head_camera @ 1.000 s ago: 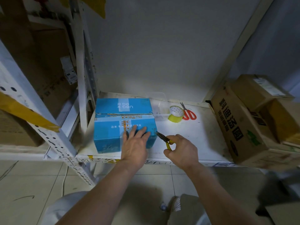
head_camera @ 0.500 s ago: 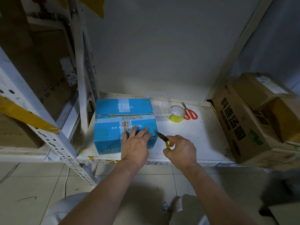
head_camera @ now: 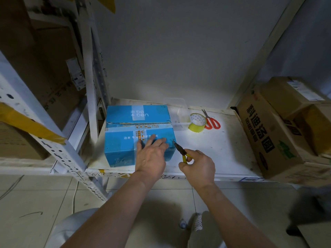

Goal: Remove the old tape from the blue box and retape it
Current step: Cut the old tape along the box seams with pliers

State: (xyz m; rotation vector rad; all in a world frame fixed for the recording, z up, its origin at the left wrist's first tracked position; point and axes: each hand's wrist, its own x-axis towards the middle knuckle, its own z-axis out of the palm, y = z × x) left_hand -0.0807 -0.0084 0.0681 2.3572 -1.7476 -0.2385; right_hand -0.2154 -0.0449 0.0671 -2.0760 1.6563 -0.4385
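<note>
Fingers of the left hand [head_camera: 150, 156] are pressed flat on the blue box [head_camera: 138, 133]; yellow-handled pliers [head_camera: 181, 152], gripped by the right hand [head_camera: 198, 167], should be nipped onto the tape edge at the right corner.

Head camera, looking down and forward.
One wide view from above the forearms, close over the white shelf [head_camera: 215, 149], facing the back wall [head_camera: 179, 51].
</note>
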